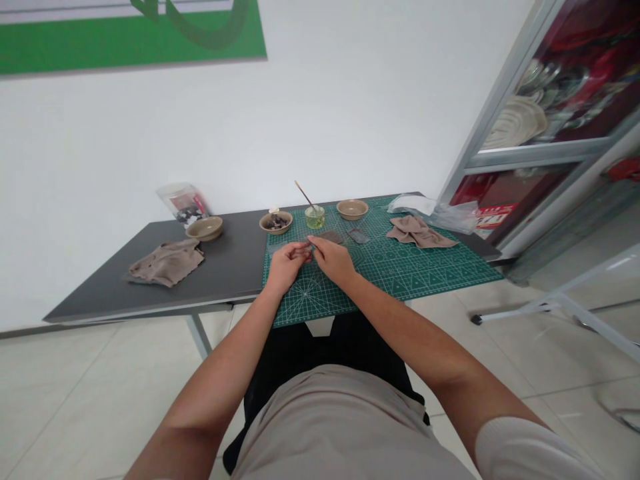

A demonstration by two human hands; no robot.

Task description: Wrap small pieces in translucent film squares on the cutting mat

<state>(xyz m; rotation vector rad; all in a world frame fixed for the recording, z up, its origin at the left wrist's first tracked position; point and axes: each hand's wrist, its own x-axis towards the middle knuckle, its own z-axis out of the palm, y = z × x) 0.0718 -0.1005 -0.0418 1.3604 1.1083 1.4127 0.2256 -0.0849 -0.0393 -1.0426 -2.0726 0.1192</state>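
My left hand (287, 268) and my right hand (334, 260) meet over the green cutting mat (400, 270), fingertips pinched together. Whatever lies between the fingers is too small to make out. Just beyond the right hand lies a flat brown piece (331, 237), partly covered by that hand. To its right is a small thin greyish piece with a dark edge (358, 236). Behind the hands stands a glass jar (315, 219) of yellow-green liquid, a thin stick (303, 192) leaning in it. A bowl (276, 230) of dark pieces sits to its left.
Another tan bowl (353, 210) stands right of the jar. A brown cloth (420, 232) and a clear plastic bag (450, 212) lie at the right. On the grey table (235, 267) at left are a cloth (167, 263), a bowl (205, 230) and a plastic container (181, 200) against the wall.
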